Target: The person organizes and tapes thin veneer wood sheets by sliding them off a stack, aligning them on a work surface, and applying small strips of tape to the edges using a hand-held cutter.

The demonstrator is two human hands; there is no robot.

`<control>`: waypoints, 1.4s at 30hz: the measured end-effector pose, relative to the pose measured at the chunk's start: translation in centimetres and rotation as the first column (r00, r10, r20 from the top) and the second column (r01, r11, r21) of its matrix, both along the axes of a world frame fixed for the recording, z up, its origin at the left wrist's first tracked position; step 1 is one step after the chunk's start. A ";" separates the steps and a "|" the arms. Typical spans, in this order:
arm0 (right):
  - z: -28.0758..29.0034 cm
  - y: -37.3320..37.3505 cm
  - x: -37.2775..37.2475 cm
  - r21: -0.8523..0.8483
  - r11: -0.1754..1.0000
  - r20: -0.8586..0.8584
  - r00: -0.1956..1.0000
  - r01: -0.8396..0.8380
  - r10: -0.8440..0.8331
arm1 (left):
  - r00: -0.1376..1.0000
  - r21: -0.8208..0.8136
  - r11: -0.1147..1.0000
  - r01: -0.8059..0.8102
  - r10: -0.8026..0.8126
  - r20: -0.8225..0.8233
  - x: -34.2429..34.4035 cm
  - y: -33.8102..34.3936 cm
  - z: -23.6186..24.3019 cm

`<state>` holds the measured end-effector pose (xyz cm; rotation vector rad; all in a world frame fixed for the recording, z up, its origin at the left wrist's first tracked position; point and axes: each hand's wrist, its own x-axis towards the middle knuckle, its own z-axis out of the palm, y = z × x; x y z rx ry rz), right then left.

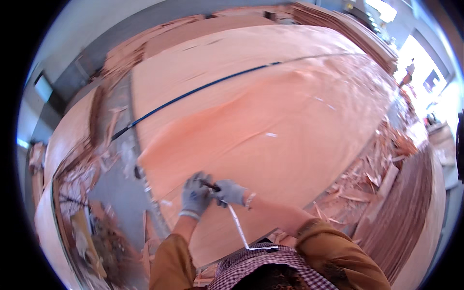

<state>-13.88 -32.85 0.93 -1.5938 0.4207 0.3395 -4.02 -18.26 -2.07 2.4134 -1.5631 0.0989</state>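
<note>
Your grey-gloved left hand (195,197) and right hand (230,192) grip a slim, dark, rod-shaped tool (209,184), material unclear | likely light, stiff | hold near its ends

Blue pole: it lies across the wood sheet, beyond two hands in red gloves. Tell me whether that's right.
Not quite: the gloves on the left hand and right hand are grey, not red, as the head view shows. The blue pole does lie across the wood sheet, beyond them.
</note>
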 end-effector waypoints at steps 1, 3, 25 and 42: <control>0.2 0.8 -0.2 -0.027 1.000 0.055 0.998 -0.010 0.011 | 1.000 -0.028 0.999 -0.020 0.019 -0.009 -0.7 -0.2 0.6; 1.7 2.9 0.0 -0.111 0.994 0.167 0.986 0.009 0.009 | 0.960 -0.086 0.996 -0.036 0.011 -0.279 -1.3 0.3 0.3; 4.3 45.4 14.0 -0.070 0.948 0.396 0.864 -0.309 0.311 | 0.233 -0.315 0.424 -0.849 -0.234 -0.944 5.3 48.1 7.5; 4.4 37.8 34.0 -0.346 0.925 0.433 0.848 -0.156 0.305 | 0.182 -0.234 0.681 -0.694 -0.148 -0.972 29.8 40.6 8.6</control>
